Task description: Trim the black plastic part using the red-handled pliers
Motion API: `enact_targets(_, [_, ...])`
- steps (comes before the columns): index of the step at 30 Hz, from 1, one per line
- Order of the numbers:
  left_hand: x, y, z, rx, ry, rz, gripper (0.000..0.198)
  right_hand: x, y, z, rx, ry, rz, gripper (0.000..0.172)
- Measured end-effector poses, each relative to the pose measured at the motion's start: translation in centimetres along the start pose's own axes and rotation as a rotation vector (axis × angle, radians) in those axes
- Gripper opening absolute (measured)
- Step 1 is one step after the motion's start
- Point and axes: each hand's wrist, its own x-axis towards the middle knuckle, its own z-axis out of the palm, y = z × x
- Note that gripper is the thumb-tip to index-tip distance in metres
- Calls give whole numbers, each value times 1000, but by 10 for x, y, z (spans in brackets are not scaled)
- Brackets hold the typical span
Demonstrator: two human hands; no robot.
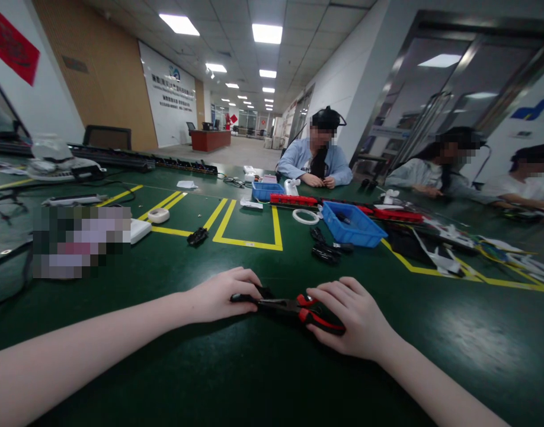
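Long-nose pliers [284, 304] with red and black handles lie in my right hand [358, 317], whose fingers are wrapped round the grips. The jaws point left and meet a small black piece [243, 298] low over the table. My left hand [223, 295] is closed on that black piece, pinching it between thumb and fingers. Part of the piece is hidden by the fingers, so its exact kind is unclear.
Beyond my hands, a bundle of black cables [325, 252] lies by a blue bin [354, 224]. Another black bundle [198, 236] sits left of it, near a tape roll [159, 215]. Yellow tape [248, 243] marks the green table [236, 379]. A person [316, 154] sits opposite, others at right.
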Motion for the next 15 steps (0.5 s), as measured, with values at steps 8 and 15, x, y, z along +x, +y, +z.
enact_targets(8, [0,-1,0,4,2,1,19,-1,2,-1,-89,89,-61,40])
enact_targets(15, [-1,2,-1,21,1,-15,18,-2,3,-1,-137,119,-84,43])
